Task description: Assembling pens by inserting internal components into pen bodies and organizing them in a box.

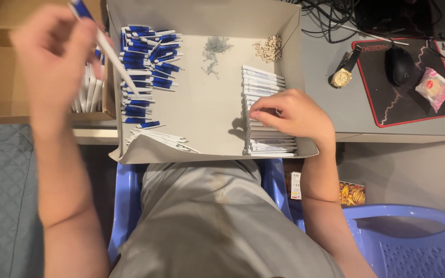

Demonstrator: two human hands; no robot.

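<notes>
Pen in hand first: a slim white plastic pen with a blue clip end [104, 49] sits clamped between the fingers of our left hand [52, 56], raised at the far left, its blue end poking out above the fingers and its white barrel slanting down to the right past them. Our right hand [292, 116] rests with curled fingertips pressing on a stack of white pen barrels [266, 110] lined along the right wall of a shallow grey cardboard tray [207, 103]; we cannot tell whether it grips one or only touches them. Along the tray's left side lies a heap of blue pen parts [145, 67]. At the far end we see a small pile of metal springs [215, 49] and, just right of it, a cluster of small beige pieces [270, 49]. Right of the tray, on the grey desk [336, 110], lie a gold wristwatch [343, 72] and a black mouse [400, 64].
</notes>
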